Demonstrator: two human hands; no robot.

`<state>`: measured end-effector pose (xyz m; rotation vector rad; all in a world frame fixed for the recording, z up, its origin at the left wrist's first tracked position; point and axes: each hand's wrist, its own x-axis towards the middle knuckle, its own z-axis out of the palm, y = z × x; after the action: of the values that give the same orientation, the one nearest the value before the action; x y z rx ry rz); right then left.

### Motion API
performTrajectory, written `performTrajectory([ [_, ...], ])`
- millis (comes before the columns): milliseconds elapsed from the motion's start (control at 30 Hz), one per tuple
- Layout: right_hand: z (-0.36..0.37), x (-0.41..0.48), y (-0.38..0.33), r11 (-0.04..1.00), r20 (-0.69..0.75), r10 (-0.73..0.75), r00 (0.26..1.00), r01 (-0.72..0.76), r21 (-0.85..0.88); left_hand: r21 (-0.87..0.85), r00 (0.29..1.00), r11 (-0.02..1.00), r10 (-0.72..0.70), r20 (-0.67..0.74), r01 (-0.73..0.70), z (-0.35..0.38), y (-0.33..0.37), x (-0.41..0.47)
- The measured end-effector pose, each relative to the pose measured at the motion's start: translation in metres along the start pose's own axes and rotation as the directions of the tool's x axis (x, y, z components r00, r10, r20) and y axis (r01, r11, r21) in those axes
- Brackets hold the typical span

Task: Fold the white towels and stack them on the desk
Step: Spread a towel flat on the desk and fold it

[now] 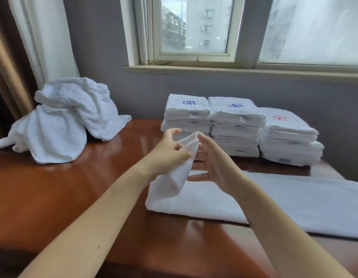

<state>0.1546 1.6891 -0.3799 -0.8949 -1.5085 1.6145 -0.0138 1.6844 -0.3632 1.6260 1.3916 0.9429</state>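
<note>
A long white towel (274,199) lies folded lengthwise across the brown desk (73,187), running off to the right. Its left end is lifted off the desk. My left hand (168,149) pinches that raised corner between thumb and fingers. My right hand (212,163) is just right of the corner, fingers spread and relaxed, with its thumb touching the top edge of the cloth. Three stacks of folded white towels (236,127) stand at the back of the desk, behind my hands.
A heap of unfolded white towels (61,121) sits at the desk's back left, beside a curtain (43,37). A window (194,27) and its sill run along the wall behind the stacks. Bare desk surface shows at the left and front.
</note>
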Motion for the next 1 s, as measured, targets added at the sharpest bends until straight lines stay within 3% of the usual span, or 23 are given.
performTrajectory([
  [100,-0.034,-0.021,0.001,1.0,-0.084,0.009,0.996,-0.01,-0.005,-0.045,0.997,0.999,0.001,0.076,0.003,0.041,0.012,0.007],
  [167,-0.053,-0.032,0.007,1.0,-0.213,0.0,0.977,-0.002,-0.008,-0.187,0.991,0.982,0.006,0.137,0.02,0.063,0.016,0.01],
  [233,-0.068,-0.042,0.013,0.998,-0.348,-0.009,0.938,-0.016,-0.068,-0.221,0.991,0.975,0.049,0.127,-0.02,0.08,0.017,0.01],
  [333,-0.083,-0.054,0.021,0.976,-0.471,-0.008,0.882,-0.095,-0.194,0.102,0.981,0.976,0.193,0.014,-0.193,0.095,0.007,0.008],
  [400,-0.087,-0.057,0.028,0.955,-0.548,-0.014,0.837,-0.15,-0.255,0.418,0.957,0.869,0.292,0.001,-0.265,0.099,-0.006,0.006],
  [467,-0.087,-0.058,0.035,0.92,-0.596,-0.017,0.803,-0.221,-0.324,0.595,0.956,0.759,0.29,0.052,-0.263,0.103,-0.018,0.005],
  [567,-0.086,-0.057,0.046,0.789,-0.605,-0.054,0.794,-0.337,-0.513,0.771,0.974,0.597,0.168,0.151,-0.222,0.112,-0.035,0.006],
  [700,-0.085,-0.056,0.051,0.487,-0.597,-0.153,0.788,-0.465,-0.739,0.791,0.979,0.578,0.08,0.188,-0.199,0.118,-0.046,0.011],
  [767,-0.085,-0.059,0.052,0.339,-0.536,-0.224,0.814,-0.45,-0.826,0.803,0.98,0.566,0.049,0.194,-0.188,0.12,-0.049,0.013],
  [833,-0.087,-0.061,0.053,0.223,-0.384,-0.299,0.874,-0.327,-0.918,0.819,0.981,0.545,0.031,0.192,-0.178,0.12,-0.051,0.015],
  [900,-0.088,-0.062,0.055,0.231,-0.281,-0.242,0.929,-0.226,-0.946,0.825,0.982,0.539,0.025,0.188,-0.171,0.119,-0.051,0.016],
  [1000,-0.088,-0.062,0.066,0.282,-0.284,-0.084,0.955,-0.251,-0.926,0.836,0.982,0.521,0.021,0.188,-0.171,0.114,-0.053,0.015],
])
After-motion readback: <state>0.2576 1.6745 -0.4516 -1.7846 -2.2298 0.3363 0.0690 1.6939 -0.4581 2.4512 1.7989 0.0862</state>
